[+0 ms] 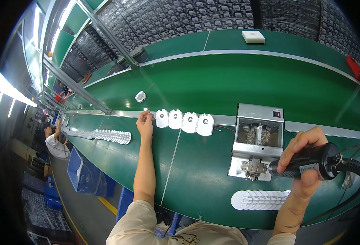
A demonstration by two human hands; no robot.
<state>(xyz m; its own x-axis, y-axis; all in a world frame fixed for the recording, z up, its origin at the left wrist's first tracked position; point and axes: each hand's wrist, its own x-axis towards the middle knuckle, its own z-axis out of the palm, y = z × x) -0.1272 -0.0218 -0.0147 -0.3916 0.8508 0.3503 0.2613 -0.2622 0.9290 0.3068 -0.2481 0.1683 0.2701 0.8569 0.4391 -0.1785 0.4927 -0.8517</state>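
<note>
In my right hand (304, 153) is a black electric screwdriver (306, 163), lying nearly level. Its tip points left at the front of a grey screw feeder (255, 145) with loose screws behind a clear window. My left hand (145, 119) has its fingers curled together beside the leftmost of several white plastic covers (175, 119) standing in a row along the metal rail; what is between the fingertips, if anything, is hidden. Each cover has a small dark round part near its top. A thin red wire (225, 128) runs from the rightmost cover.
Overlapping white covers lie in a stack (259, 200) at the front right and in a long row (110, 136) at the left. A small white part with a wire (140, 96) rests on the green belt (196, 85). A white block (253, 37) sits on the back shelf. Another person (56, 141) works far left.
</note>
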